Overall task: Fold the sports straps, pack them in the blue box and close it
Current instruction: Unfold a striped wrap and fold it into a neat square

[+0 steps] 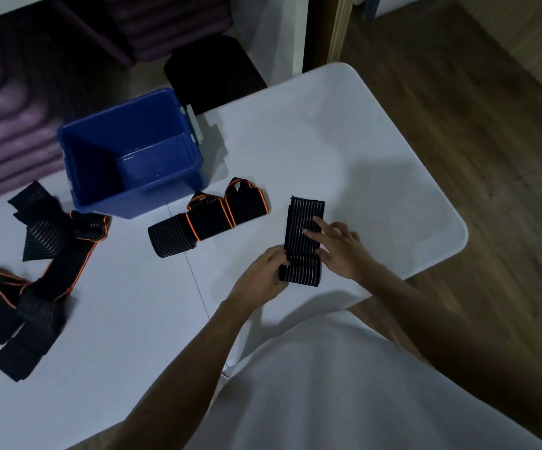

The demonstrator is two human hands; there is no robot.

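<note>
Black ribbed elastic, marked with pale lengthwise lines, makes up the strap in hand [303,241], which lies on the white table [376,157] near its front right edge. Its far end is flat on the table; its near end is doubled into a fold.

The left hand [263,276] comes in from below, forearm angled up and to the right, back of the hand upward. Its fingers are curled round the left edge of the fold: the grip is narrow and holds the strap.

The right hand [341,248] enters from the right with the forearm crossing the table edge. Its fingers are extended and spread, the tips pressing flat on the strap's upper face, while the thumb meets the strap's right edge at the fold. The grip is wide, pressing rather than clasping.

The blue box [133,151] stands open on the far left part of the table, well apart from both hands; whether anything lies inside cannot be told. Just in front of it lie folded straps with orange trim [211,219], side by side. Near the left edge, a loose heap of unfolded straps [35,274] is spread out. A black chair seat [212,69] shows beyond the table.
</note>
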